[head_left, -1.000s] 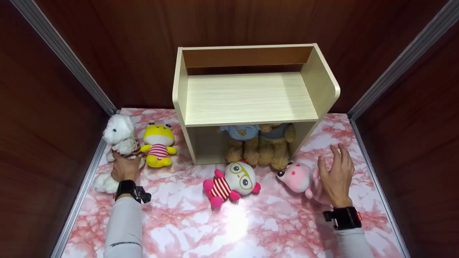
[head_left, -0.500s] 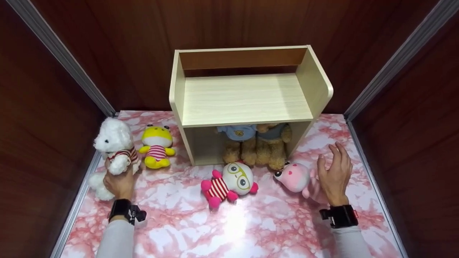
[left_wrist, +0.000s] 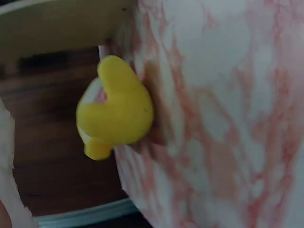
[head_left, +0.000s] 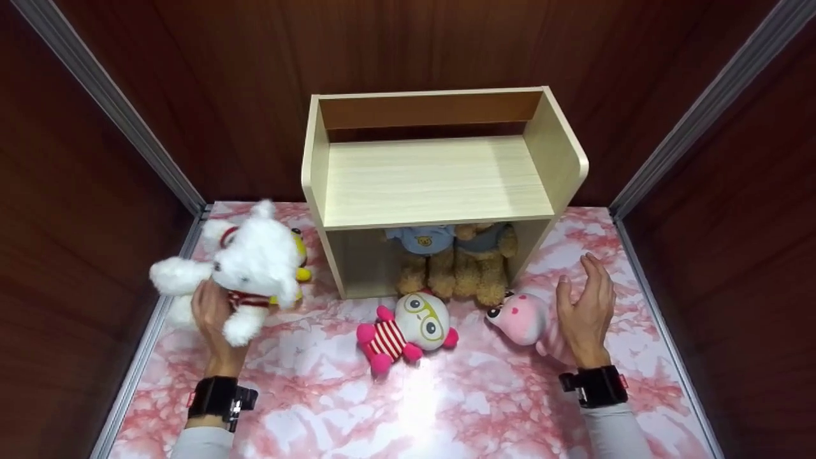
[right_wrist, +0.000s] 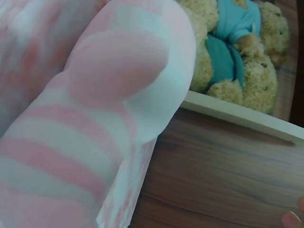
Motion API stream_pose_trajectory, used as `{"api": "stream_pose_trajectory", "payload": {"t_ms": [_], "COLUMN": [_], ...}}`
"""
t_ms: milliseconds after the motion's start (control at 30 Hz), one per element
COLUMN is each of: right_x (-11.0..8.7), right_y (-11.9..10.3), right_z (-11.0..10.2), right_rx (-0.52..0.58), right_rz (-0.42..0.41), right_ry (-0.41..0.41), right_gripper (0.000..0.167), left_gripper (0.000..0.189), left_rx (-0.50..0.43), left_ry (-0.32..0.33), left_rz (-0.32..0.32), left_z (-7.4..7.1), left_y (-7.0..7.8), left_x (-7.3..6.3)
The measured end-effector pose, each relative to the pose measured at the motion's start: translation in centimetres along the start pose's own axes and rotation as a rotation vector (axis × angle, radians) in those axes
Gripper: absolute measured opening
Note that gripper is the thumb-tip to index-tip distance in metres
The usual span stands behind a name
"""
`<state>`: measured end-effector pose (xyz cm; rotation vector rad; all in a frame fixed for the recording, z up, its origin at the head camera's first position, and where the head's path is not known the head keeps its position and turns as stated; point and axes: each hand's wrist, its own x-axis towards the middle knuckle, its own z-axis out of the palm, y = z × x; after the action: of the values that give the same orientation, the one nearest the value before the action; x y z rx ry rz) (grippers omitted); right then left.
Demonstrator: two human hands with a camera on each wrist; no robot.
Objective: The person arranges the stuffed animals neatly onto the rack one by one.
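Observation:
My left hand (head_left: 213, 319) grips a fluffy white plush toy (head_left: 261, 255) in a red-striped top, tilted over on the left side. Its body partly covers a yellow frog plush (head_left: 303, 274); the left wrist view shows that frog (left_wrist: 123, 111) on the table, with a strip of white fur at the left edge. Over on the right, my right hand (head_left: 585, 319) has its fingers loosely extended beside a pink plush toy (head_left: 526, 319) lying on the table. The right wrist view shows the striped body of this pink toy (right_wrist: 61, 137) close up, with a fingertip at the lower right.
A pale wooden two-tier shelf (head_left: 440, 178) stands at the back. Two brown teddy bears (head_left: 426, 271) sit in its lower compartment. In front lies a plush with green glasses and a red-striped body (head_left: 389, 338). Dark wooden walls enclose the pink marbled table (head_left: 319, 408).
The left hand has lifted the white plush and turned it rightward, so it now overlaps the yellow frog. The right hand has barely moved.

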<state>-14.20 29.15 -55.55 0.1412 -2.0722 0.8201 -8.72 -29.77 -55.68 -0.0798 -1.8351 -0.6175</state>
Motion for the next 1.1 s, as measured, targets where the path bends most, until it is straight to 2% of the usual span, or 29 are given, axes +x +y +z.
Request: {"api": "stream_pose_trajectory", "payload": {"t_ms": [67,200,300,367,433,600,767,900,1000,1100], "right_x": [0.1,0.2,0.2,0.2,0.2,0.2,0.1,0.3,0.2,-0.5], "right_y": [-0.2,-0.5,-0.7,-0.8,-0.9,-1.6,-3.3,-5.5,-8.4,-10.8], "right_z": [0.2,0.6,0.9,1.1,1.2,1.6,2.3,2.8,2.8,2.9], "right_rx": [0.009,0.017,0.023,0.021,0.021,0.031,0.122,0.24,0.348,0.499], "right_rz": [0.001,-0.008,-0.026,-0.047,-0.068,-0.084,-0.073,-0.076,-0.032,0.065], "right_ry": [0.003,0.009,0.014,0.01,-0.001,-0.043,-0.004,0.03,-0.024,-0.145], "right_gripper": [0.049,0.053,0.054,0.053,0.052,0.051,0.047,0.044,0.046,0.05], "left_gripper": [0.048,0.027,0.035,0.031,0.024,0.024,0.022,0.026,0.038,0.053], "left_rx": [-0.01,0.026,0.06,0.069,0.044,-0.031,-0.021,-0.019,-0.012,0.009], "left_ry": [0.004,0.052,0.086,0.101,0.115,0.109,0.035,-0.026,-0.158,-0.342], "left_rz": [0.057,0.191,0.282,0.334,0.384,0.5,0.549,0.561,0.52,0.467], "left_z": [0.4,1.5,2.1,2.6,3.1,4.2,4.8,5.7,6.1,6.1], "left_y": [1.0,2.4,3.3,4.0,4.8,7.1,9.5,11.0,12.2,13.3], "left_x": [0.5,1.2,1.7,2.0,2.2,2.5,2.0,0.8,-0.5,-1.6]}}
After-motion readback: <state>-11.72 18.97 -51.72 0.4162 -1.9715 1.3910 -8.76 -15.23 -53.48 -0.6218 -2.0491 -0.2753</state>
